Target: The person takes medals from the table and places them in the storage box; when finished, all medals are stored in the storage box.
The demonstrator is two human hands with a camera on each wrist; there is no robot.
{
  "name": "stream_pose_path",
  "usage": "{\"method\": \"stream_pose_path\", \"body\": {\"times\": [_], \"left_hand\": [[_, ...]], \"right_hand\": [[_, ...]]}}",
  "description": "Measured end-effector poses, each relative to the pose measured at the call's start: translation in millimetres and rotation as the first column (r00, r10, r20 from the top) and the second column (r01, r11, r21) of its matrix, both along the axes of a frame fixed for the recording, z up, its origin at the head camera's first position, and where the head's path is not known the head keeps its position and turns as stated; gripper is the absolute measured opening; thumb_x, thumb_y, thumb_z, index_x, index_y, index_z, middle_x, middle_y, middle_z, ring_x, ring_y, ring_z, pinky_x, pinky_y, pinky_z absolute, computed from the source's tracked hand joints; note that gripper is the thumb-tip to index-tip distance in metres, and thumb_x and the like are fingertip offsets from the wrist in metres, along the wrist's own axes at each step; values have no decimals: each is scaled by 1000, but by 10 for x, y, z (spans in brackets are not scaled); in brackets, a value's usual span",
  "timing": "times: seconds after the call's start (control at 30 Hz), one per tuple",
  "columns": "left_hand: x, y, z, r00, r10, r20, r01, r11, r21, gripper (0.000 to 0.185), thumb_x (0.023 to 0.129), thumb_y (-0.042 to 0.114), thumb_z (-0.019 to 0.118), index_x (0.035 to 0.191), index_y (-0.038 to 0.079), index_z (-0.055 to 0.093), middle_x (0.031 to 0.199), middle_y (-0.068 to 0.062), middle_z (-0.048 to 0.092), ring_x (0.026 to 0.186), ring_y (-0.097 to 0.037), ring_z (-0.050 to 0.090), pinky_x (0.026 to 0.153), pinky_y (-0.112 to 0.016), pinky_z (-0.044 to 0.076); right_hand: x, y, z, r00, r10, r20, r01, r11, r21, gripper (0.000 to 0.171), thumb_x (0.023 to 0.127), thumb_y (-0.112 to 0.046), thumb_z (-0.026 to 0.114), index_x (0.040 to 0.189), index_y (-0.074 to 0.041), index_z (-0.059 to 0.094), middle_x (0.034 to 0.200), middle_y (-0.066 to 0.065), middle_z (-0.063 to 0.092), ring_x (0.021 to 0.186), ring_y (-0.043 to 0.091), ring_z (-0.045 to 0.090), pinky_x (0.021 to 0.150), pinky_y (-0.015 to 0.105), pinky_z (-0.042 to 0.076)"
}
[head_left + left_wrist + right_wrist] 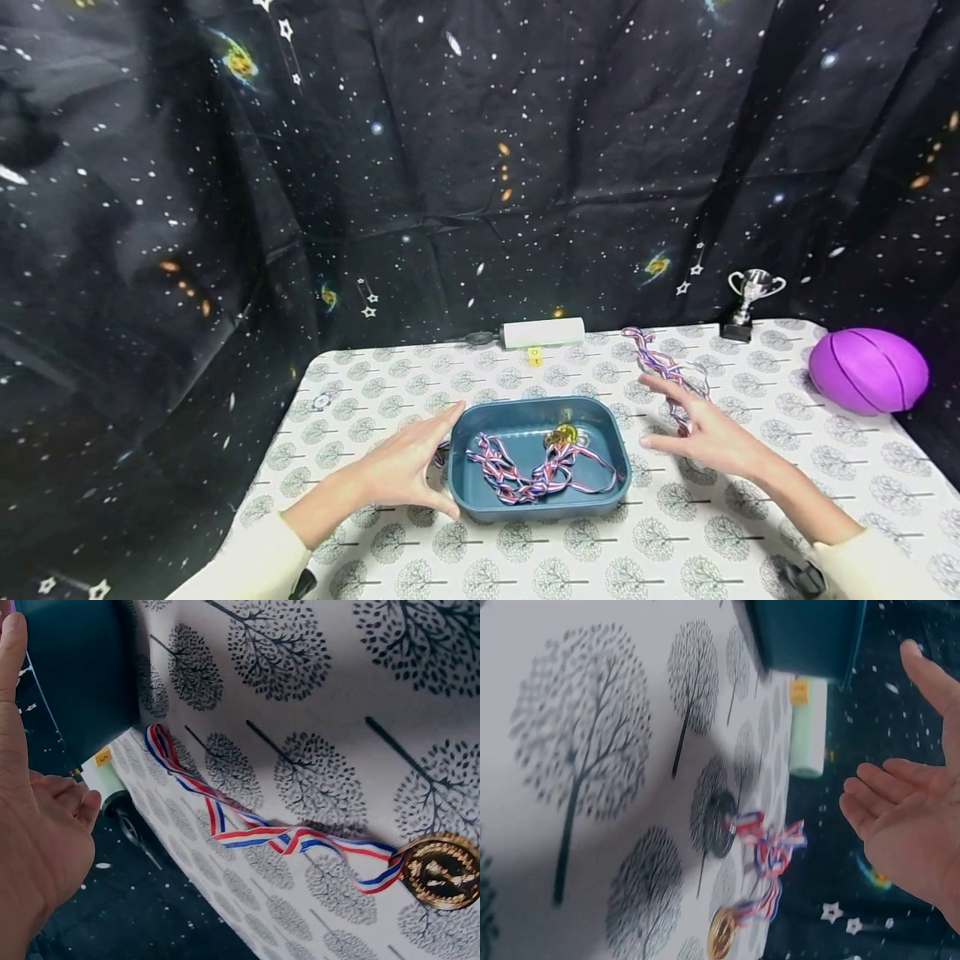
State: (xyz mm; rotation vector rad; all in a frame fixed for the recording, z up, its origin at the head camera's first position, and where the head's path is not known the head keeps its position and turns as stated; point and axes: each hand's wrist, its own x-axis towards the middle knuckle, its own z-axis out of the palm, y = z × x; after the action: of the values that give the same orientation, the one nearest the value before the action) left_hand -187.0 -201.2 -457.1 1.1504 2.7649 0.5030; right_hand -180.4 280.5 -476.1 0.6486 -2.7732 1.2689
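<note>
A blue tray (465, 492) sits mid-table in the head view and holds medals on red, white and blue ribbons (536, 475), one gold medal (561, 434) among them. My left hand (442, 460) is open with spread fingers right beside the tray's left end; I cannot tell if it touches. A ribboned gold medal (441, 871) lies on the cloth below that hand (45, 825). My right hand (671, 417) hovers open to the right of the tray, above more ribboned medals (660, 365). The right wrist view shows a dark medal (721, 834) and a gold medal (720, 934) under it.
A white cylinder (542, 332) and a small yellow block (535, 357) lie at the table's back edge. A silver trophy cup (752, 302) and a purple ball (867, 370) stand at the back right. Star-print cloth hangs behind and to the left.
</note>
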Motion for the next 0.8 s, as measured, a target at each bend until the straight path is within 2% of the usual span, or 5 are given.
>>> {"method": "stream_pose_path", "body": {"times": [0.07, 0.23, 0.37, 0.63, 0.8], "left_hand": [[-5, -10, -36, 1000, 12, -4, -12, 1000, 12, 148, 65, 65, 96, 171, 8, 10, 174, -16, 25, 156, -34, 32, 126, -57, 29], [-1, -19, -88, 999, 44, 9, -44, 998, 48, 149, 64, 62, 97, 172, 11, 9, 172, -16, 30, 155, -36, 34, 125, -58, 29], [11, -17, -119, 998, 56, 11, -57, 996, 70, 149, 64, 62, 97, 173, 14, 7, 173, -16, 26, 156, -39, 31, 126, -57, 27], [37, -4, -174, 998, 53, 36, -57, 991, 117, 150, 64, 60, 98, 172, 10, 7, 176, -13, 13, 159, -40, 24, 125, -60, 23], [47, 0, -208, 994, 81, 67, -88, 990, 113, 153, 64, 62, 97, 172, 19, -1, 177, -6, 7, 161, -34, 20, 126, -56, 22]], "right_hand": [[9, 82, -11, 1000, -24, -8, 24, 1000, -13, 83, 92, -35, 85, 161, -14, 45, 159, 15, 51, 140, 43, 49, 108, 76, 40], [32, 289, -76, 997, -76, -13, 76, 997, -19, 65, 94, -28, 84, 150, -8, 58, 134, 18, 68, 111, 33, 68, 91, 46, 60], [63, 446, -150, 994, -102, 48, 104, 994, -41, 63, 93, -23, 84, 148, -2, 59, 123, 20, 71, 98, 23, 71, 84, 30, 62], [176, 648, -282, 989, -128, 76, 130, 991, -14, 52, 92, -16, 84, 137, 3, 66, 98, 5, 72, 84, 9, 67, 74, 24, 59], [246, 681, -346, 986, -136, 101, 138, 990, -19, 52, 90, -13, 85, 135, 5, 66, 96, 3, 72, 82, 10, 65, 69, 24, 59]]}}
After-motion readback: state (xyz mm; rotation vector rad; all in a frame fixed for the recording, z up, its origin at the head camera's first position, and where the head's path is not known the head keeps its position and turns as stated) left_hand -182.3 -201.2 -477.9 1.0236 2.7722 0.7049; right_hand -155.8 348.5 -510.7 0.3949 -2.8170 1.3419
